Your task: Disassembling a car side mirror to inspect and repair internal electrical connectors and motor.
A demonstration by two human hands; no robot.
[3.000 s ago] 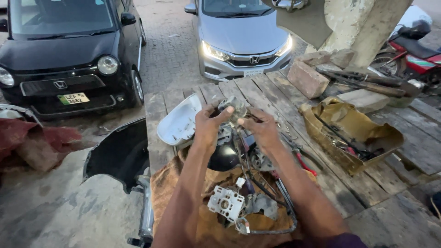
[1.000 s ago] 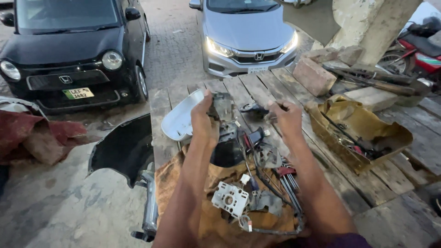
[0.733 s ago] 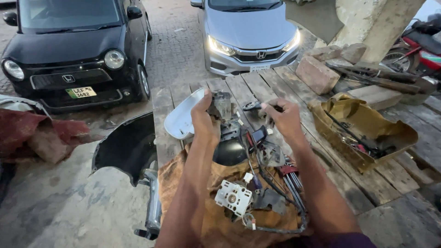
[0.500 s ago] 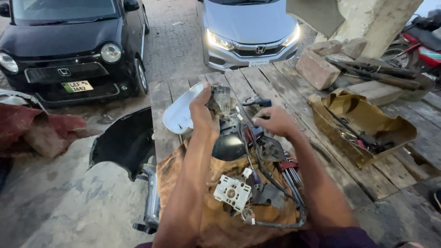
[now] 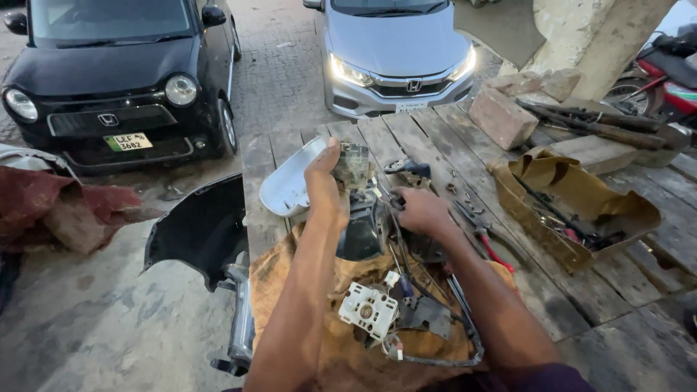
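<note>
Compared with half a second earlier, the right hand has drawn back from the far side of the work toward the person and now rests closed on the dark parts and wires beside the black mirror housing. The left hand keeps its grip on the grey mirror mechanism, fingers curled round it, held upright above the housing. Judged from this, the mechanism is being steadied while its wiring is worked. A white connector plate lies on brown sacking over the weathered plank counter. A silver mirror cover lies just beside the left hand; a torn box of tools and a brick sit further right. Two parked cars, black and silver, face the outdoor counter.
</note>
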